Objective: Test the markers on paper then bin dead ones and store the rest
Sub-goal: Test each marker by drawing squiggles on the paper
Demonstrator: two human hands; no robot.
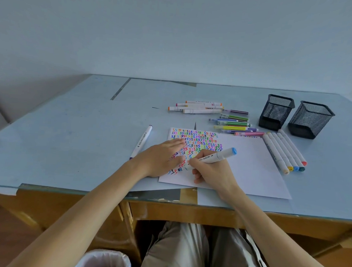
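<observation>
White sheet of paper (248,167) lying flat on the pale blue desk (69,138), its upper-left part filled with rows of multicoloured zigzag test marks (199,140). Left hand (161,156): fingers straight, pressed flat on the paper over the marks, holding nothing. Right hand (212,172): grip clamped round a white blue-capped marker (210,158), its tip down on the paper near the lowest marks. One white marker (141,142) lies alone on the desk left of the sheet. Group of white markers (197,107) at the far side of the desk; beside them, a cluster of slim coloured markers (234,124) just beyond the paper's top edge. Row of five white markers (282,151) side by side, touching the paper's right edge, coloured caps toward the person. Two black mesh pen holders (294,116) upright at far right, near each other. Bin with a pale liner (105,260) on the floor below the desk, beside the person's knees.
</observation>
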